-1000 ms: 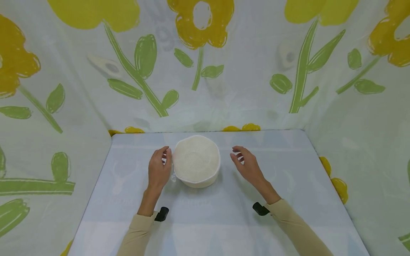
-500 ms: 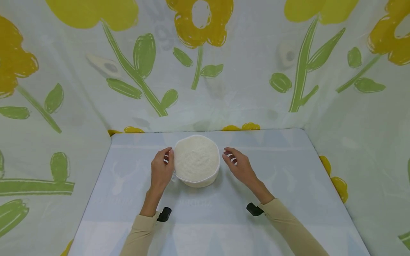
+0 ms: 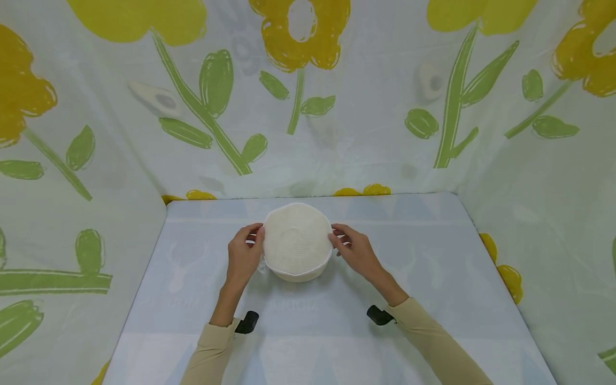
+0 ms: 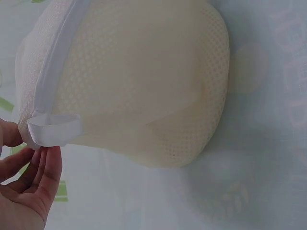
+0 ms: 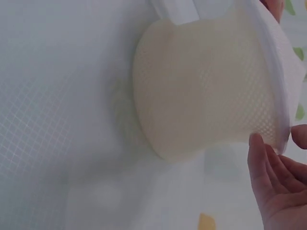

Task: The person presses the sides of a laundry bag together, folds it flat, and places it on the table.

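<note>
A cream mesh laundry bag (image 3: 295, 240), round and drum-shaped with white piping around its top edge, stands on the table. At its left side my left hand (image 3: 244, 255) pinches the rim between thumb and fingers. The left wrist view shows a white fabric loop (image 4: 55, 130) right at those fingers. Across from it, my right hand (image 3: 358, 255) pinches the opposite rim; in the right wrist view the fingers (image 5: 259, 165) lie against the mesh wall, with the thumb on the top side. A second white strip (image 5: 177, 10) shows at the bag's wall there.
The table (image 3: 308, 347) has a pale blue patterned cover. White curtains (image 3: 366, 133) with yellow flowers and green leaves enclose its back and sides. Each wrist bears a black camera, such as the one by the right sleeve (image 3: 380, 315).
My right hand has moved left until it grips the bag's right rim. The left hand has shifted slightly right onto the left rim. The bag stays nearly in place.
</note>
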A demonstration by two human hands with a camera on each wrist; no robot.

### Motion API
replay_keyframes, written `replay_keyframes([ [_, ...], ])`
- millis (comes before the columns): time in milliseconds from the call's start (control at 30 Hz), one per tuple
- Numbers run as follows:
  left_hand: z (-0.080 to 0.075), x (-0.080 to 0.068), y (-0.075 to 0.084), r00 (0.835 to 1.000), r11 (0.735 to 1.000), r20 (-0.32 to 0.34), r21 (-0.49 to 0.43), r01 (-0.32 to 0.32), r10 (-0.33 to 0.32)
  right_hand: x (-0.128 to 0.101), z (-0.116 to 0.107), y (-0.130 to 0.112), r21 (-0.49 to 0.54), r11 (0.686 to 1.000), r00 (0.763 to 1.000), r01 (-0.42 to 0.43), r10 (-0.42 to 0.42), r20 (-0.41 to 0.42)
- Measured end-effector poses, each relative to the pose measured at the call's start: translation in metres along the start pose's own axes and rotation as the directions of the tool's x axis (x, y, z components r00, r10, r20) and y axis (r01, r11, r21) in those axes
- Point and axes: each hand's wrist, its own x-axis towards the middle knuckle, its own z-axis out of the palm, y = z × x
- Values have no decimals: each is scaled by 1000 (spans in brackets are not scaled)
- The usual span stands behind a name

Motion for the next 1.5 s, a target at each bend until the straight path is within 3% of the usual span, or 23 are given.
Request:
replay_keyframes([
  [567, 3, 1, 13, 994, 989, 65, -106, 99, -92, 2, -14, -11, 118, 980, 987, -158, 158, 8],
  [1033, 8, -3, 23, 972, 964, 152, -168, 206, -181, 0, -32, -11, 151, 967, 978, -207, 205, 30],
  [1500, 19, -13, 25, 968, 943, 150, -240, 232, -200, -9, -44, -8, 164, 960, 974, -226, 225, 29],
])
